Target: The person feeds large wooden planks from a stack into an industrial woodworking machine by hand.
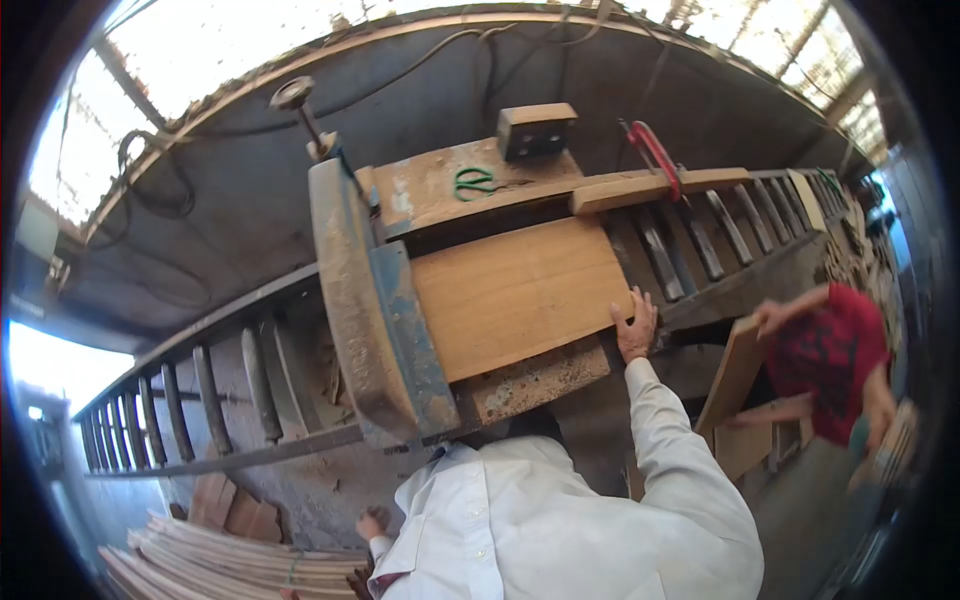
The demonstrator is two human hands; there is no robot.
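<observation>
A wide, flat wooden board [520, 290] lies on the bed of a planer-like machine [350, 290], its left end against the blue-grey housing. My right hand [635, 325] touches the board's right end near the front corner, fingers spread and thumb apart. Low at my left side, away from the machine, my left hand [372, 522] looks loosely curled, with nothing visible in it. A handwheel [291, 93] on a threaded rod stands above the housing.
Rollers [262, 385] run left and right. A red clamp [655, 158] grips a wooden strip [620, 190]. Behind sit green-handled scissors [474, 183] and a box-like block [537, 130]. At right, a person in a red shirt [830, 350] handles a board [728, 375]. Wood strips [220, 560] lie lower left.
</observation>
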